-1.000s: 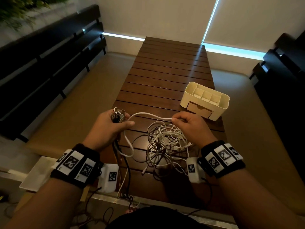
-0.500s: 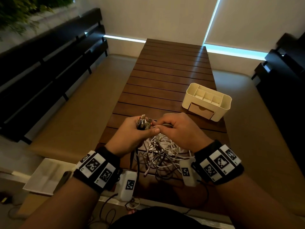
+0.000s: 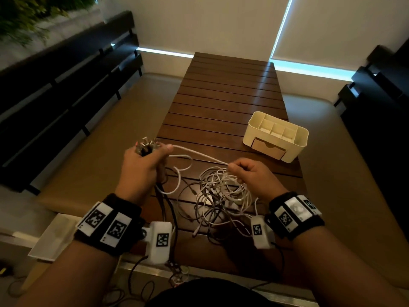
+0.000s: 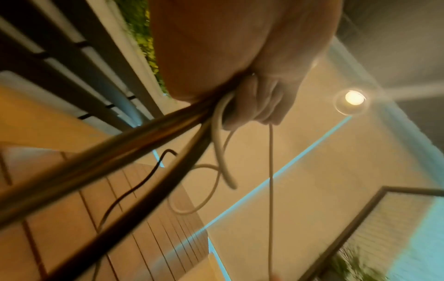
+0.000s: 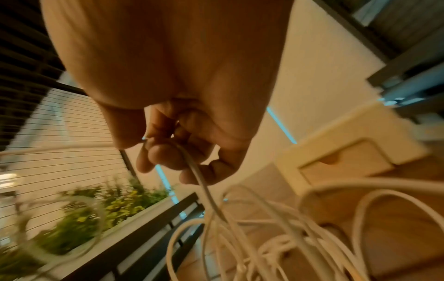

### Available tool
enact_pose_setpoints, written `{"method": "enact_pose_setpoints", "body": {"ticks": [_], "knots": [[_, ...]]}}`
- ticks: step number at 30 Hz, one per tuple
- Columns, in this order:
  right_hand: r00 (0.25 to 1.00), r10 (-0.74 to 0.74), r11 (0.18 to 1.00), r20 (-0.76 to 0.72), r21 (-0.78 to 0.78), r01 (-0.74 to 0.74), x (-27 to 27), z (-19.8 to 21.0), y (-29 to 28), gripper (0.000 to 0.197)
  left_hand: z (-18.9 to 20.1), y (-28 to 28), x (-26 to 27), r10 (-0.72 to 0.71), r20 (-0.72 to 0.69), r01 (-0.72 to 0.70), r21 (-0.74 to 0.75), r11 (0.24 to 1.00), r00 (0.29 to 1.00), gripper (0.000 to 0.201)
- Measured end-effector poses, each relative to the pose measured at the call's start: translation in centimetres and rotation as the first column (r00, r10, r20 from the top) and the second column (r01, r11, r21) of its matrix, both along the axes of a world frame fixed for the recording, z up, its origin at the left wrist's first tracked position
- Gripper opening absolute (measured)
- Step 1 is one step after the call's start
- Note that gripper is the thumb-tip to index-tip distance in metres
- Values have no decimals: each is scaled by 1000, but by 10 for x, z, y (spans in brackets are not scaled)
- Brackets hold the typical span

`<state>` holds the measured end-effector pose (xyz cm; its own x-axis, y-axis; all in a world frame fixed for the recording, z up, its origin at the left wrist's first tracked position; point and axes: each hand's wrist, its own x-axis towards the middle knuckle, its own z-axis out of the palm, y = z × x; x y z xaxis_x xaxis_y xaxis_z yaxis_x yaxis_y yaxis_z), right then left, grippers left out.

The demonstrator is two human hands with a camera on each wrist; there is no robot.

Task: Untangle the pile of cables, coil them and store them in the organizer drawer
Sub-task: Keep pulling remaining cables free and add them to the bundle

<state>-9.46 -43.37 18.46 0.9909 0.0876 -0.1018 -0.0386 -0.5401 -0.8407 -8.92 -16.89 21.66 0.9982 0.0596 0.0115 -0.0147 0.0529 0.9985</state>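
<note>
A tangled pile of thin white and dark cables [image 3: 219, 196] lies on the brown slatted wooden desk [image 3: 225, 103], near the cream plastic organizer with a closed wooden drawer [image 3: 275, 136]. The left hand [image 3: 143, 165] grips a bundle of cable plugs; the right hand [image 3: 250, 173] pinches one white cable [image 3: 199, 154] stretched taut between them.
</note>
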Motion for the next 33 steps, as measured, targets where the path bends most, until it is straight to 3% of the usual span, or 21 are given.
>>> {"method": "enact_pose_setpoints", "body": {"ticks": [4, 6, 9, 11, 14, 17, 21, 24, 27, 30, 33], "knots": [[991, -132, 989, 38, 79, 128, 5, 4, -3, 19, -12, 6, 1, -142, -220, 200, 267, 943, 965, 18], [986, -130, 990, 101, 60, 124, 10, 14, -2, 14, -14, 3, 0, -62, -200, 119, 290, 950, 978, 4], [990, -62, 992, 127, -103, 75, 16, 21, -4, 10, -12, 0, -1, 98, -66, -80, 235, 969, 993, 20], [996, 8, 979, 84, -202, 10, 15, 21, -3, 10, -7, -3, -2, 104, -1, -101, 225, 969, 995, 22], [985, 167, 956, 51, -251, -149, 9, 29, 11, 10, 1, -19, -6, -36, 27, 25, 329, 944, 999, 20], [944, 303, 935, 132, -235, -267, 3, 43, 29, 13, 4, -37, -9, -225, 38, 190, 411, 892, 974, 13], [923, 291, 953, 251, -156, -258, 4, 53, 26, 12, 7, -35, -4, -341, -2, 307, 440, 844, 940, 18], [934, 268, 962, 236, -113, -248, 3, 49, 18, 8, 8, -32, -5, -403, -24, 362, 493, 791, 915, 25], [963, 235, 968, 132, -120, -219, 2, 33, 15, 20, 9, -29, -6, -326, 34, 273, 468, 840, 945, 25], [981, 186, 961, -51, -199, -192, -1, 9, 7, 38, 15, -18, -4, -170, 69, 146, 264, 953, 983, 22], [990, 78, 987, -119, -131, -93, -7, -3, 0, 36, 18, -7, -2, -150, 43, 134, 259, 957, 988, 22]]}}
